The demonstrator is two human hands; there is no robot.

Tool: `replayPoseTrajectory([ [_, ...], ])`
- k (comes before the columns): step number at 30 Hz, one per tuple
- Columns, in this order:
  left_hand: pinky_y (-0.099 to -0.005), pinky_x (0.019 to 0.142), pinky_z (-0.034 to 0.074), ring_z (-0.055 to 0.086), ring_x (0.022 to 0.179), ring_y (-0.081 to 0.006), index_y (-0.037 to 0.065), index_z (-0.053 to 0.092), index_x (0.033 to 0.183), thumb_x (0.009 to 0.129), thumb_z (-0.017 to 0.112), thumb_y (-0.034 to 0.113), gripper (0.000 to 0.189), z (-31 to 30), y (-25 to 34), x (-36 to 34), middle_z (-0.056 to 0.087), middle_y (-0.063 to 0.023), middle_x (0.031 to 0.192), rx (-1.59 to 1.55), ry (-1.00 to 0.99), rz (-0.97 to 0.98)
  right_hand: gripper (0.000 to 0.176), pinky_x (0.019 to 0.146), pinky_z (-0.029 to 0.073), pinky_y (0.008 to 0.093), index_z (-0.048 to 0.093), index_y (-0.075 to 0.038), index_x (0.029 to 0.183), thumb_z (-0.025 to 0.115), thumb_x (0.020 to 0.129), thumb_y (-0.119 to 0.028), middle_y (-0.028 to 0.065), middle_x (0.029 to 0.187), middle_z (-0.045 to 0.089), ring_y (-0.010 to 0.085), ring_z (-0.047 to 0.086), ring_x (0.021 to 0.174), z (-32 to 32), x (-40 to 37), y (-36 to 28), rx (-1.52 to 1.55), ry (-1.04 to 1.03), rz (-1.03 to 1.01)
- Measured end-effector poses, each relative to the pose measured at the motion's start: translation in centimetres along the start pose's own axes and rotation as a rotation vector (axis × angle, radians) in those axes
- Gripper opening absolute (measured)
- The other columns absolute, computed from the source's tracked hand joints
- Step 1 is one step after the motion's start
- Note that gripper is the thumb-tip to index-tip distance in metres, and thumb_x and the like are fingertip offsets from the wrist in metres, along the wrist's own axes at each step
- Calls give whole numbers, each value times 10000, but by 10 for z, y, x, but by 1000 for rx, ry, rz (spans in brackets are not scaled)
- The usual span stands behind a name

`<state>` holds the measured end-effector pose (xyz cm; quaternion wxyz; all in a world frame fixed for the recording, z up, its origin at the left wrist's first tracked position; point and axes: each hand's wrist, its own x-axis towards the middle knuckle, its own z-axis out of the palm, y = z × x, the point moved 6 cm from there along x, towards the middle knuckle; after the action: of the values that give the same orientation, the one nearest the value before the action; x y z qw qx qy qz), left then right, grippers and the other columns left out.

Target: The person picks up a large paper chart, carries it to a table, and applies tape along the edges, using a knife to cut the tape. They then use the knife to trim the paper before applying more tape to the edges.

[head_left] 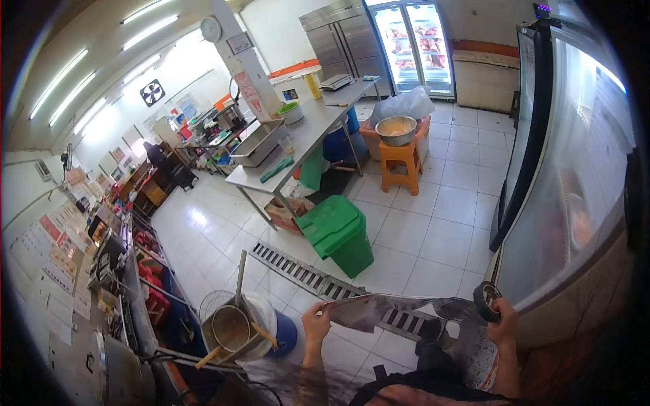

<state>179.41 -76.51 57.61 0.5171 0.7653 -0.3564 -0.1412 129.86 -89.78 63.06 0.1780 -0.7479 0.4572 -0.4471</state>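
My right hand point(502, 326) grips a roll of black tape point(485, 302) near the glass door at the right. A thin, dark, ragged-edged strip point(355, 313) spans the gap between my hands, above the floor drain. Its left end is pinched in the closed fingers of my left hand point(316, 326), and its far end reaches the tape roll. Below my right hand hangs a printed sheet point(483, 362), partly hidden by my arm.
A green bin point(342, 237) stands ahead by the steel table point(308, 135). At left, a blue bucket point(284, 335) sits beside strainers point(231, 328) with handles sticking out. A drain grate point(298, 267) crosses the tiled floor. An orange stool point(399, 166) carries a metal bowl point(396, 130).
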Motion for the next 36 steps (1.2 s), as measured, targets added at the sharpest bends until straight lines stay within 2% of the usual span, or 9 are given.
replayPoseTrajectory([
  [3,-236,473,494,633,620,-115,15,674,992,935,581,181,199,43,1,53,668,-38,815,-353,-60,-219,99,589,401,332,444,-16,733,514,700,46,165,706,498,348,514,649,31,48,35,8,30,5],
  [7,-249,519,517,664,679,-143,3,646,1024,942,569,179,209,93,17,139,668,-68,845,-329,-29,-139,113,599,413,331,460,-18,739,526,694,62,168,705,502,352,524,656,71,138,82,-5,61,20],
  [10,-258,549,527,668,715,-148,-7,636,1042,948,560,174,217,110,47,187,666,-75,842,-344,15,-199,130,596,416,338,473,-18,747,540,691,79,165,699,507,344,534,656,96,211,114,-4,84,-51],
  [11,-262,572,532,665,734,-145,-33,629,1035,947,558,147,212,113,73,201,664,-74,851,-358,67,-171,137,596,417,338,474,-17,752,538,688,86,165,700,508,342,535,657,107,237,120,13,58,-26],
  [15,-270,693,548,662,760,-159,-73,615,1022,938,554,82,186,128,77,270,657,-87,889,-297,77,-68,164,602,422,336,480,-18,770,528,681,110,161,704,516,331,537,659,154,339,160,50,4,-17],
  [23,-280,756,546,649,808,-146,-68,620,1004,933,554,60,160,189,113,393,650,-82,895,-437,239,-24,166,613,421,331,486,-26,780,508,693,114,148,701,523,308,522,650,227,512,190,9,63,-24],
  [32,-254,670,509,624,721,-125,-27,653,988,916,591,97,156,265,138,671,659,-58,832,-446,114,148,170,607,386,314,453,-19,767,480,665,114,130,671,457,251,476,635,305,744,184,-65,63,-117],
  [34,-245,657,485,595,722,-115,-26,658,977,917,595,119,169,275,141,753,651,-45,826,-395,84,206,157,601,366,313,444,-30,766,475,679,98,114,683,453,248,449,635,316,810,162,-36,91,-220],
  [36,-245,726,518,625,809,-112,-32,657,1017,921,596,132,200,279,159,829,667,-68,896,-393,49,184,149,594,352,310,441,-37,764,481,689,86,102,684,439,238,425,633,336,875,158,-39,119,-379],
])
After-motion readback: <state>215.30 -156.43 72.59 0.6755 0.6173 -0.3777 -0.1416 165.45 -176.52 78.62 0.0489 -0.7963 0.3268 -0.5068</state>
